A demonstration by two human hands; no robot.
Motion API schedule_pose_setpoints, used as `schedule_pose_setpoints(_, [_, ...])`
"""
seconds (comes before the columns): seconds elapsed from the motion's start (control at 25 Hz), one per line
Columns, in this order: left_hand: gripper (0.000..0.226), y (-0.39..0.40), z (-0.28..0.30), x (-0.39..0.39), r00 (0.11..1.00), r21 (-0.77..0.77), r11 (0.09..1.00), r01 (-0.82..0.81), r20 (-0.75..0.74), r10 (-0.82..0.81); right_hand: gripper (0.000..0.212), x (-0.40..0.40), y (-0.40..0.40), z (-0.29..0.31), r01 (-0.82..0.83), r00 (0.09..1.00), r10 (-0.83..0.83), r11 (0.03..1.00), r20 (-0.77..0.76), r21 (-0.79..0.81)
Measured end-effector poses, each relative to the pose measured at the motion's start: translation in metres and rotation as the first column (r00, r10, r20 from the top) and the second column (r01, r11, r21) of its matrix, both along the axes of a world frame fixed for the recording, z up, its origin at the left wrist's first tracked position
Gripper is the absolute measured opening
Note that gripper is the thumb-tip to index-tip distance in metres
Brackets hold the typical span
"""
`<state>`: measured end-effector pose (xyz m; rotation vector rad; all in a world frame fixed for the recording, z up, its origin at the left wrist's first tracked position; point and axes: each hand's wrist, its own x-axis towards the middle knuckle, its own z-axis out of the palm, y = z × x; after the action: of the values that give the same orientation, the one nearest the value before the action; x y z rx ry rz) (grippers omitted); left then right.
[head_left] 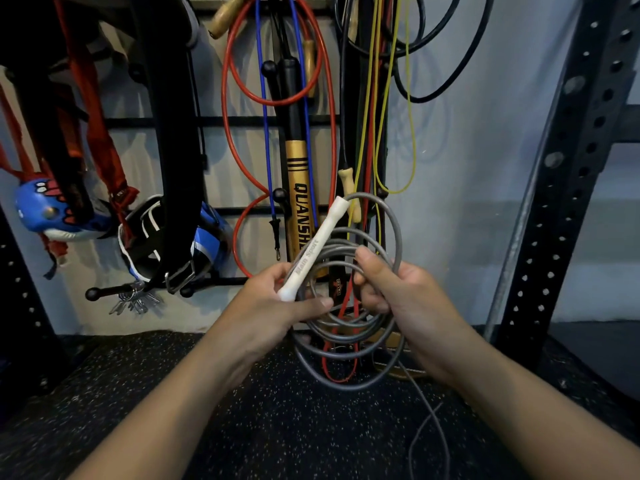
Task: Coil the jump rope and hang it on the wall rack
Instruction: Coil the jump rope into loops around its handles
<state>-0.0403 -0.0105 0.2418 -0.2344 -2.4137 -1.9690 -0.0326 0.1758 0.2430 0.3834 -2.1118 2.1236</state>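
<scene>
The grey jump rope (349, 344) is wound into several loops between my hands, in front of the wall rack (242, 122). My left hand (273, 306) grips the coil together with the rope's white handle (313, 251), which points up and to the right. My right hand (398, 292) pinches the loops on the coil's right side, thumb on top. A loose tail of grey rope (427, 420) trails down from the coil to the floor at the lower right. The second handle is out of sight.
The rack's black pegs carry red, blue, yellow and black ropes, a gold-and-black bat (299, 202), wooden handles, red straps and blue-white gloves (166, 244). A black perforated steel upright (568, 161) stands on the right. Speckled black rubber floor (242, 410) lies below.
</scene>
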Motion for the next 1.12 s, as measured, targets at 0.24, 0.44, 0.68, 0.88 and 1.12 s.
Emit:
schedule_pose_setpoints(0.24, [0.044, 0.004, -0.008, -0.005, 0.994, 0.108, 0.992, 0.064, -0.098, -0.053, 0.035, -0.005, 0.003, 0.000, -0.057, 0.998, 0.057, 0.998, 0.029, 0.005])
schedule_pose_setpoints(0.44, [0.047, 0.000, -0.003, -0.005, 0.959, 0.446, 0.862, 0.242, 0.024, -0.282, 0.034, -0.006, 0.009, 0.009, -0.109, 0.993, 0.107, 0.993, 0.043, 0.037])
schedule_pose_setpoints(0.68, [0.042, 0.003, -0.003, -0.003, 0.900, 0.425, 0.813, 0.398, -0.007, -0.437, 0.018, -0.009, 0.024, 0.015, -0.316, 0.923, 0.344, 0.933, 0.173, -0.172])
schedule_pose_setpoints(0.88, [0.032, -0.001, 0.005, -0.002, 0.925, 0.236, 0.899, 0.369, -0.003, -0.380, 0.003, -0.008, 0.033, 0.019, -0.447, 0.871, 0.479, 0.866, 0.109, -0.224])
schedule_pose_setpoints(1.12, [0.043, 0.013, 0.006, -0.003, 0.975, 0.613, 0.766, 0.193, -0.033, -0.219, 0.030, -0.010, 0.036, 0.021, -0.343, 0.935, 0.355, 0.914, 0.020, -0.215])
